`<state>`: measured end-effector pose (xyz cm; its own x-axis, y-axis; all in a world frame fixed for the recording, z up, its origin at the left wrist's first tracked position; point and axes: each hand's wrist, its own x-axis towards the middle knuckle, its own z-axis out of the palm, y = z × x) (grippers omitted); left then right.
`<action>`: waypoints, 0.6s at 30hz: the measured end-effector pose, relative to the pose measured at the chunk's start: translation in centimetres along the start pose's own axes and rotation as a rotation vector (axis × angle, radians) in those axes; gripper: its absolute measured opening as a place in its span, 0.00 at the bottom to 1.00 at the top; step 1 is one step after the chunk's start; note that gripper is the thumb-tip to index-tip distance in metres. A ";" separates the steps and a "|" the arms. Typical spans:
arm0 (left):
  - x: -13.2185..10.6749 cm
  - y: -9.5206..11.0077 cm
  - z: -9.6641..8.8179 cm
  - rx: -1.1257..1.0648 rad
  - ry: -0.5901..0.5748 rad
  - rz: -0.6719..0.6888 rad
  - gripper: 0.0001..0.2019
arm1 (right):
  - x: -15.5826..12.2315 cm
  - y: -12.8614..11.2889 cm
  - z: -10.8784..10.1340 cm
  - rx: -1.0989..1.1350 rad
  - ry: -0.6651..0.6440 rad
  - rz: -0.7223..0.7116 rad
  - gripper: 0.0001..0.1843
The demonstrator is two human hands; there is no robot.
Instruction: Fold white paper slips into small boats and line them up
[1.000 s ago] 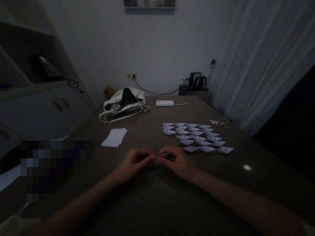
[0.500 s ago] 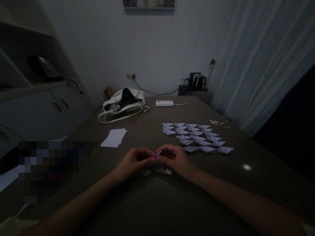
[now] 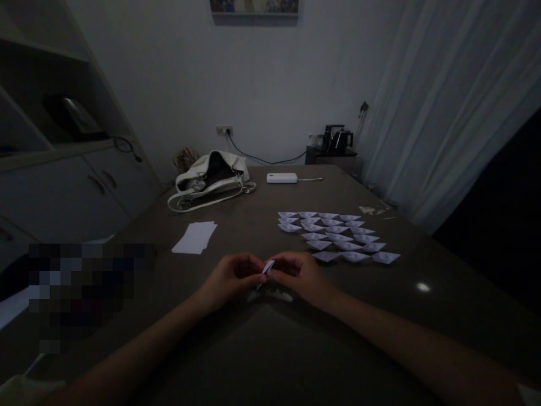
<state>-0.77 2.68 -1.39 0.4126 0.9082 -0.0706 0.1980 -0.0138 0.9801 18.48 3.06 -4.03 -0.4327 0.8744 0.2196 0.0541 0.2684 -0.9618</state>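
Near the middle of a smooth dark-brown tabletop [image 3: 270, 349], both my hands meet around one small piece of folded white paper [image 3: 269, 266]. My left hand [image 3: 236, 277] and my right hand [image 3: 301, 275] are each drawn narrow, thumb and fingers pinching the paper between them; it slants, its upper end leaning right. I cannot tell whether its lower tip touches the table.

Beyond my right hand stand some twenty little white folded-paper boats [image 3: 338, 238]. Three make up the nearest row and four the farthest; those at the back overlap, so I cannot settle the exact count. Past my left hand lies one stack of flat white paper sheets [image 3: 194, 238], its edges out of line, at least two sheets showing.

Farther off I count one white leather-like handbag [image 3: 200, 167] and one oblong white power bank [image 3: 282, 178] with one short pale cable [image 3: 310, 179]. Several pale irregular scraps [image 3: 369, 211] lie close to the table's right edge.

A broad stretch of tabletop runs between sheets and boats, up toward the power bank. Another spreads between my forearms, and right of the nearest row there is room before the edge.
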 end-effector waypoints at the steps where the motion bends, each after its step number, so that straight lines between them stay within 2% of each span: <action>1: 0.0 0.1 0.0 0.007 0.004 -0.006 0.11 | 0.0 0.0 0.0 -0.003 -0.002 0.007 0.13; 14: 0.0 0.1 0.2 0.026 0.029 -0.024 0.13 | 0.1 -0.3 0.1 -0.039 0.006 0.033 0.11; 18: 0.0 -0.2 0.1 -0.011 -0.009 -0.018 0.13 | 0.0 -0.3 0.0 -0.050 -0.006 0.004 0.10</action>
<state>-0.73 2.66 -1.59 0.4171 0.9044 -0.0900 0.1958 0.0072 0.9806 18.44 2.99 -3.70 -0.4379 0.8731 0.2145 0.1009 0.2848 -0.9533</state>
